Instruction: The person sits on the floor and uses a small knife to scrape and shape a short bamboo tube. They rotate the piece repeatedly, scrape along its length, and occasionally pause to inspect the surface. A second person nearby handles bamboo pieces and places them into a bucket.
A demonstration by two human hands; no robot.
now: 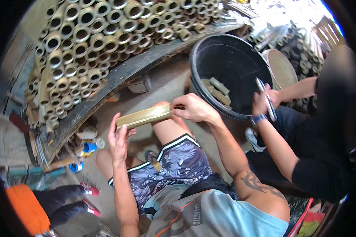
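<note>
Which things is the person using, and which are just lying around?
In use:
left hand
right hand
bamboo tube
black tub holding cut pieces

Lying about:
stacked tubes
blue caps
sandal

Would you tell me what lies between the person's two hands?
In the head view, a bamboo tube section spans from the left hand to the right hand; both grip it.

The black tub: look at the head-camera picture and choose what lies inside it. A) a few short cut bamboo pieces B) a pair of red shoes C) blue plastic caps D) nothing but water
A: a few short tan bamboo pieces lie against the inner wall of the black tub, beyond the bamboo section held between the left hand and right hand.
</note>
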